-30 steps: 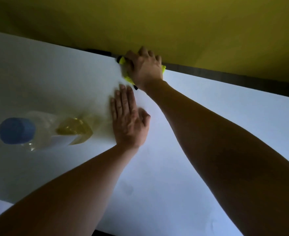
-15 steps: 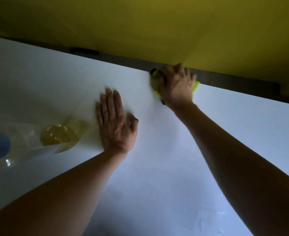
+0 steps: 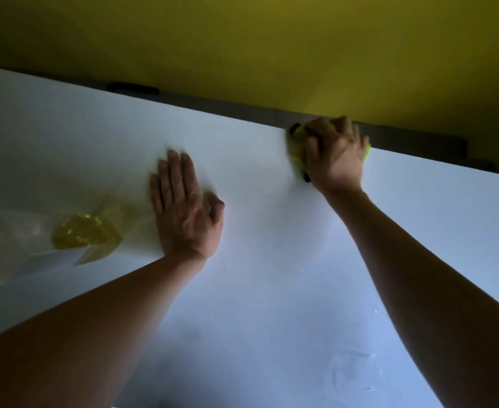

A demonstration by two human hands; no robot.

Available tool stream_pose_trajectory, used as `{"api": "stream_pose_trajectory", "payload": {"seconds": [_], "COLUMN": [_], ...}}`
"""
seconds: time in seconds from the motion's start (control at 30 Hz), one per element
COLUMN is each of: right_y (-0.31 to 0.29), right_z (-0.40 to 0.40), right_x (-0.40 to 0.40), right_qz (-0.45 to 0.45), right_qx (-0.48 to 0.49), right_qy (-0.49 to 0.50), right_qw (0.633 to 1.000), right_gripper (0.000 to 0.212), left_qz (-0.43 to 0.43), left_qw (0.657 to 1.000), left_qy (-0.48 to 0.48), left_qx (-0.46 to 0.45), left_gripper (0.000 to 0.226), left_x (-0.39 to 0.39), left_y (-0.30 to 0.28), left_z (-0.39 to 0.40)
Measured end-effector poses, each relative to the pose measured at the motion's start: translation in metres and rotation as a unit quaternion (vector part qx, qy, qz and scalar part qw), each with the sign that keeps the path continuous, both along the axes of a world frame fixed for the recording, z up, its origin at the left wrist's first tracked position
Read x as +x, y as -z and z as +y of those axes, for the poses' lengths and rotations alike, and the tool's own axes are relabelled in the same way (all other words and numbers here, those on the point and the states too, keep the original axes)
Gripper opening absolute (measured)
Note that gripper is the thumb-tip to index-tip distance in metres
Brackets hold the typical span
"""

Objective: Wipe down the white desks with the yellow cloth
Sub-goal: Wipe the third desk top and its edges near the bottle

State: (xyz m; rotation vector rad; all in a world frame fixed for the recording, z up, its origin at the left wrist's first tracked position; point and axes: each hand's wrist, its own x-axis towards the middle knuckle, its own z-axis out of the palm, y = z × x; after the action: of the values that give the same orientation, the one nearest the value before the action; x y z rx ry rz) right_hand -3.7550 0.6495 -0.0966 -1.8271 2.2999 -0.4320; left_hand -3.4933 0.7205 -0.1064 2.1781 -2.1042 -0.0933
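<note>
Cloth (image 3: 296, 148) gripped by right hand (image 3: 335, 156) at desk (image 3: 271, 290) edge — left hand (image 3: 185, 212) flat.

white desk (image 3: 271, 290) | on it: yellow cloth (image 3: 296, 147), clear bottle (image 3: 65, 240)

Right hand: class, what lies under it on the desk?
Under the right hand a yellow cloth shows at its left and right edges, pressed on the white desk. The hand covers most of the cloth.
</note>
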Motion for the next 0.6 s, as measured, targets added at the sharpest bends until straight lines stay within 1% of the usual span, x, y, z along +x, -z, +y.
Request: {"api": "stream_pose_trajectory", "payload": {"seconds": [0.1, 0.2, 0.3, 0.4, 0.47, 0.53, 0.6], "right_y": [-0.001, 0.000, 0.003, 0.005, 0.004, 0.004, 0.005], "right_z": [0.010, 0.004, -0.012, -0.041, -0.048, -0.042, -0.030], "right_x": [-0.023, -0.003, 0.048, 0.112, 0.136, 0.129, 0.098], "right_qz": [-0.001, -0.002, -0.007, -0.001, -0.003, -0.010, -0.014], "right_qx": [-0.006, -0.017, -0.012, -0.020, -0.024, -0.027, -0.021], "right_qy": [0.043, 0.079, 0.045, 0.000, -0.014, -0.031, -0.017], "right_qw": [0.999, 0.997, 0.999, 1.000, 1.000, 0.999, 1.000], "right_gripper": [0.037, 0.039, 0.043, 0.038, 0.035, 0.035, 0.038], "left_qz": [0.009, 0.011, 0.010, 0.015, 0.013, 0.011, 0.012], "left_qw": [1.000, 1.000, 1.000, 1.000, 1.000, 1.000, 1.000], "left_qy": [0.001, 0.001, -0.001, 0.002, 0.007, 0.011, 0.013], "left_qx": [-0.006, -0.004, -0.002, -0.009, -0.012, -0.010, -0.008], "left_gripper": [0.081, 0.081, 0.081, 0.081, 0.082, 0.082, 0.081], "left_x": [0.000, 0.000, 0.001, 0.001, 0.002, 0.002, 0.002], "left_y": [0.001, 0.001, 0.000, 0.001, 0.003, 0.003, 0.003], "left_z": [0.000, 0.000, 0.001, 0.000, 0.001, 0.003, 0.003]}}
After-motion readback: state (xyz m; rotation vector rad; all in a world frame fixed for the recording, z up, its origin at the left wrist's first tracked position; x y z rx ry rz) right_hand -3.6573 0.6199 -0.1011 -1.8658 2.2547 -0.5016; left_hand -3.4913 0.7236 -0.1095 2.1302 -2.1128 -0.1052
